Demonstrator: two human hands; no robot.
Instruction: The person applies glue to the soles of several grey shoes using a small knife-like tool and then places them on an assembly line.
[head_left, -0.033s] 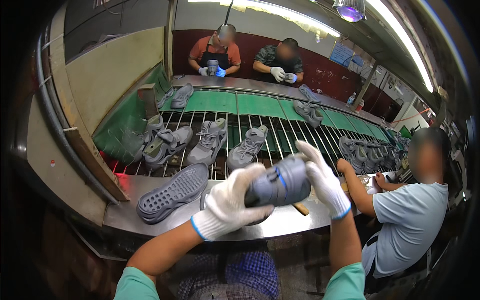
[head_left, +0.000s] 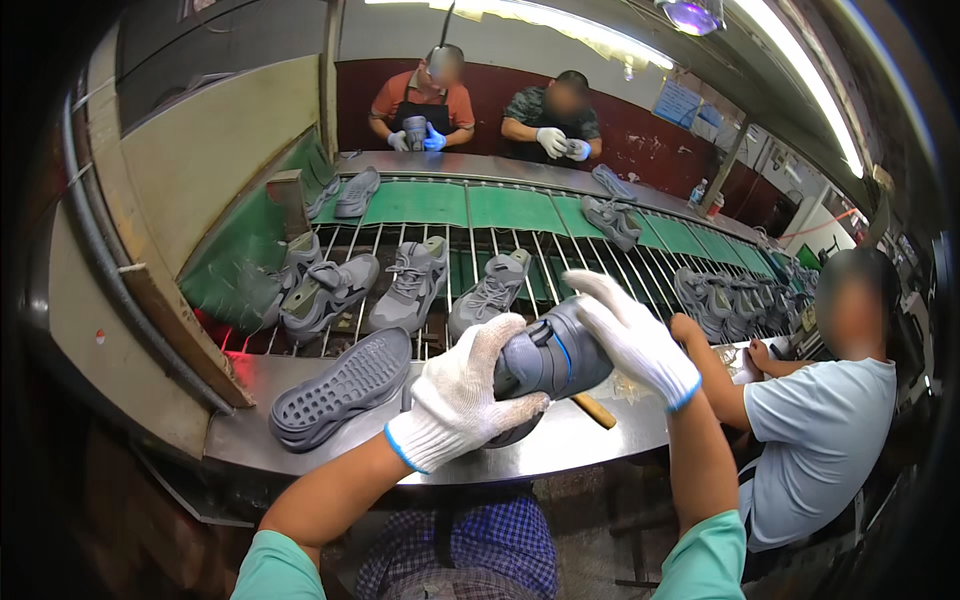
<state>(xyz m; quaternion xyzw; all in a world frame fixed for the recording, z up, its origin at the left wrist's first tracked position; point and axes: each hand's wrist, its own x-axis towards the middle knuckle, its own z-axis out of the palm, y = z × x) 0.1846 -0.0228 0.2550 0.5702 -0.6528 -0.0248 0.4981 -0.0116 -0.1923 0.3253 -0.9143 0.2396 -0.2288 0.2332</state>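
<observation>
Right hand (head_left: 635,335) has moved further over the shoe's upper right end since the earlier frame, and the grey shoe (head_left: 585,352) now tilts up more on that side; left hand (head_left: 455,395) keeps its hold. Shoe is in the air above the worktop (head_left: 560,455), back from its front edge, right of the grey sole (head_left: 345,390) that lies tread-outward near the worktop's left end. Left grip: closed round the shoe's left end, thumb low, fingers over the top. Right grip: fingers long and nearly straight, laid along the shoe, not wrapped; exact contact hard to tell. Handling, as a judgement: light, one hand should carry it; sole firm, upper softer and likely to give if squeezed; not fragile; knit gloves should stop slipping. Best hold: low on the sole edge or round the stiffer end, off the blue stripe (head_left: 563,357) in case it marks. Which end is the toe: can't tell. Wooden handle (head_left: 595,411) sits on the worktop just right of the shoe, inward from the front edge. Writing: none legible on the shoe; blue sheet (head_left: 678,103) on the far wall seems to carry text, too small to read.
</observation>
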